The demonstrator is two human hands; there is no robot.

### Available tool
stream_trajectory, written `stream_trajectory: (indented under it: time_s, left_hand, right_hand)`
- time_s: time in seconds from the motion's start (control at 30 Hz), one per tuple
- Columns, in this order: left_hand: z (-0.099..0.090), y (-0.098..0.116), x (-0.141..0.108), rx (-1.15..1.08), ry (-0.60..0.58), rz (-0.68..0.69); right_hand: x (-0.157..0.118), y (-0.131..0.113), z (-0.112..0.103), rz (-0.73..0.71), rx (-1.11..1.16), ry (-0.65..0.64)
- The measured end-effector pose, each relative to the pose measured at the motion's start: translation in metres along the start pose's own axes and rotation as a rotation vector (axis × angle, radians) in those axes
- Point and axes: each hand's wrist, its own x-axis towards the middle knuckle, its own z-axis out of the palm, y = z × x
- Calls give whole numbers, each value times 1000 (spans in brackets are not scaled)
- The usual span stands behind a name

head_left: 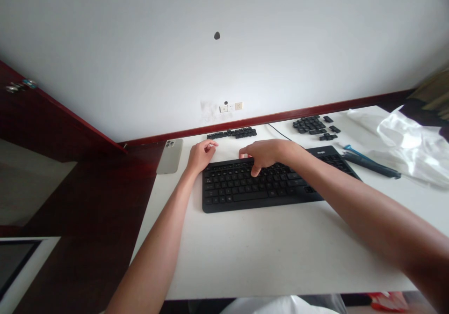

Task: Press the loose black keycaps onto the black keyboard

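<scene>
A black keyboard (249, 195) lies on the white table, keys facing up. Over its upper middle part is my right hand (266, 154), thumb down at the keys and fingers curled past the back edge; whether anything is between the fingers is hidden. My left hand (201, 156) rests at the keyboard's back left corner, its fingers loosely curled and apart, with nothing visible in them. Behind the keyboard lies a row of loose black keycaps (231, 134). More loose keycaps (309, 125) are grouped at the back right.
A phone (169, 157) lies at the left edge of the white table (280, 253). On the right are a dark brush-like tool with a blue part (372, 163) and a crumpled translucent plastic bag (414, 134). A thin cable (278, 132) runs behind the keyboard.
</scene>
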Motion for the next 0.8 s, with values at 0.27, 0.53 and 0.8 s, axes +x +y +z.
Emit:
stream_trajectory:
  time_s: [0.27,0.53,0.8]
  left_hand:
    - [2,-1,0,1,-4,-23]
    - [1,-2,0,-24,-9,-9]
    - [-1,-1,0,-17,-14,-15]
  right_hand:
    - [5,8,4,-15,-17,7]
    - [-5,8,1,-42,-71,14]
    - [-10,-1,5,-80,-115,93]
